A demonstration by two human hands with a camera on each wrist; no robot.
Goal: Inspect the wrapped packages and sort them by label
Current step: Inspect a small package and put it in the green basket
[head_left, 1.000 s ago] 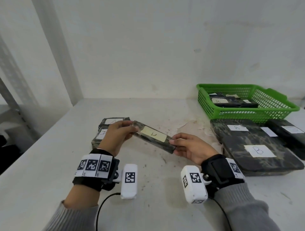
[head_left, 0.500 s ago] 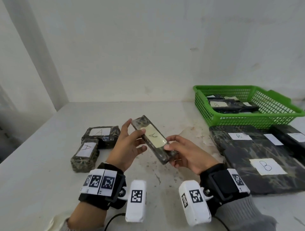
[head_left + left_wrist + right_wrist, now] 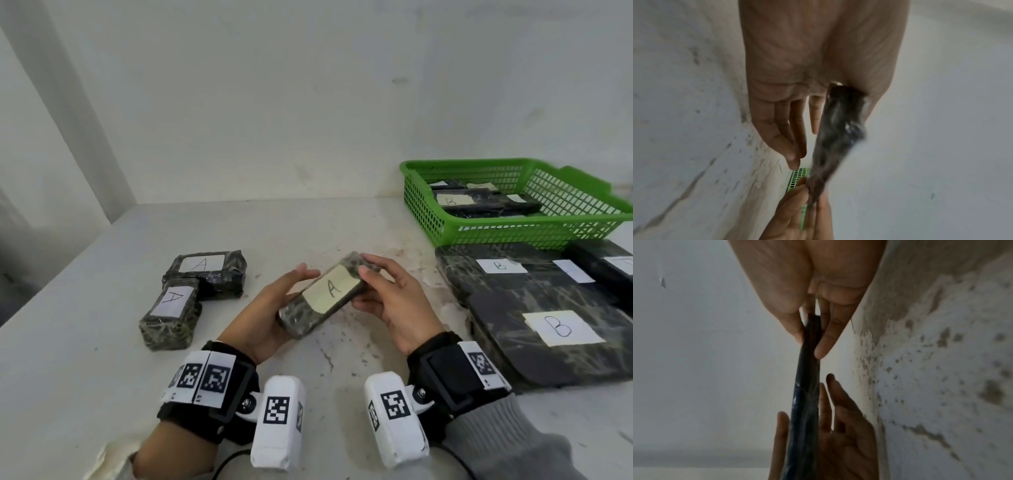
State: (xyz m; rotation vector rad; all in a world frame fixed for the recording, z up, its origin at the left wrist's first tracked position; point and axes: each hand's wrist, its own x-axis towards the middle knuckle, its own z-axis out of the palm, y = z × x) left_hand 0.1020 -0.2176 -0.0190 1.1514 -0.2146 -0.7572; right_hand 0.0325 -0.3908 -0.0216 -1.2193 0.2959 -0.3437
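Left of the green mesh plastic basket [image 3: 428,209], above the tabletop [image 3: 85,342], both hands hold the dark marbled wrapped package [image 3: 320,296] labelled A: left hand [image 3: 270,315] cradling, right hand [image 3: 394,301] fingers pinching its far end. Best carried farther left beside the two A-labelled packages [image 3: 191,291], label up.

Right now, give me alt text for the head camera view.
Both hands, left hand and right hand, hold a wrapped package labelled A above a white table. Two A packages lie left; B packages and a green basket sit right.
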